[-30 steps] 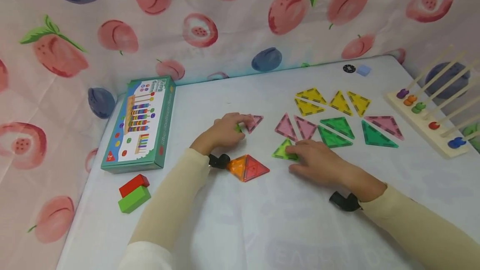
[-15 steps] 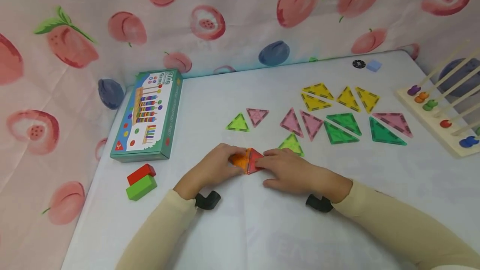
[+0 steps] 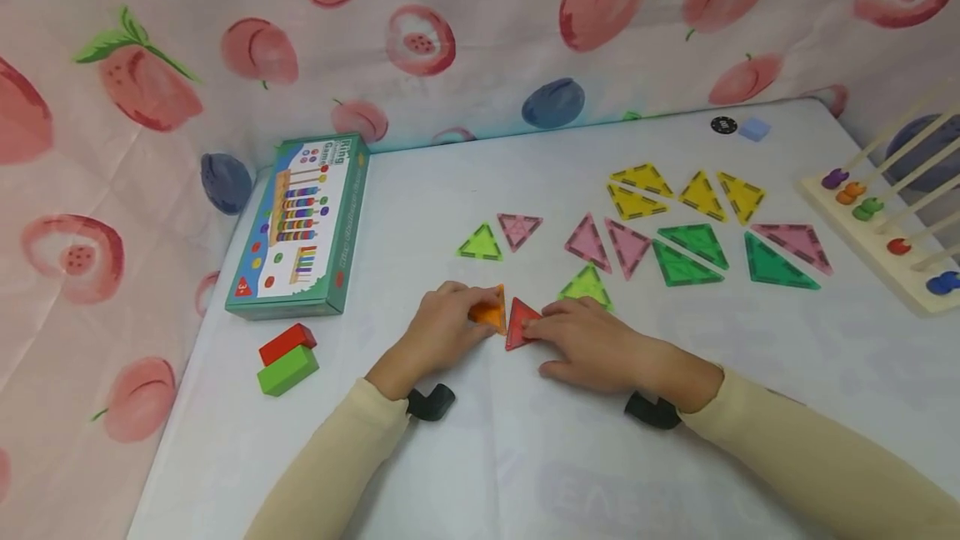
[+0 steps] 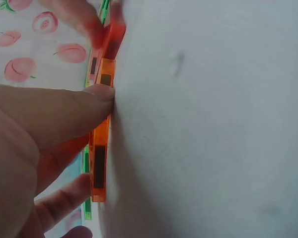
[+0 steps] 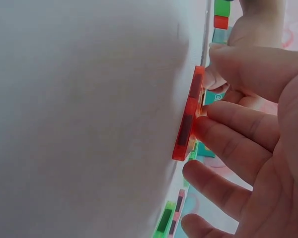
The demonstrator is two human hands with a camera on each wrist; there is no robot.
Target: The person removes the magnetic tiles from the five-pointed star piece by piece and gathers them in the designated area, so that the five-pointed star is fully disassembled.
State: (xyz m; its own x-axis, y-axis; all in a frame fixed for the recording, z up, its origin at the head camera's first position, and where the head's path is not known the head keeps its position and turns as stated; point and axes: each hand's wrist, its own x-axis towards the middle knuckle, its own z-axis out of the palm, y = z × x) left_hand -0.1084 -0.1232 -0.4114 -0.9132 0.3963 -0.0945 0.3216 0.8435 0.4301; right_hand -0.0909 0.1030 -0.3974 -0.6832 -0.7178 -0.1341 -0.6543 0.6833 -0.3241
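My left hand (image 3: 442,327) pinches an orange triangular magnetic tile (image 3: 492,312); in the left wrist view the thumb lies against the edge of this orange tile (image 4: 100,166). My right hand (image 3: 600,344) rests fingertips on a red triangular magnetic tile (image 3: 519,325), its thumb off the tile in the right wrist view. A narrow gap parts the orange and red tiles. A light green triangle (image 3: 588,286) lies just beyond the right hand. Farther back are another light green triangle (image 3: 481,243) and a small pink one (image 3: 519,229).
Several yellow (image 3: 640,179), pink (image 3: 587,242) and dark green triangles (image 3: 693,244) lie at the right. A wooden peg stand (image 3: 885,232) stands beyond them. At left are a ring game box (image 3: 300,227), a red block (image 3: 287,343) and a green block (image 3: 288,371).
Both hands left the light green and pink tiles and came to the orange and red ones. The light green tile at right is uncovered. The orange and red tiles, earlier joined, are now apart.
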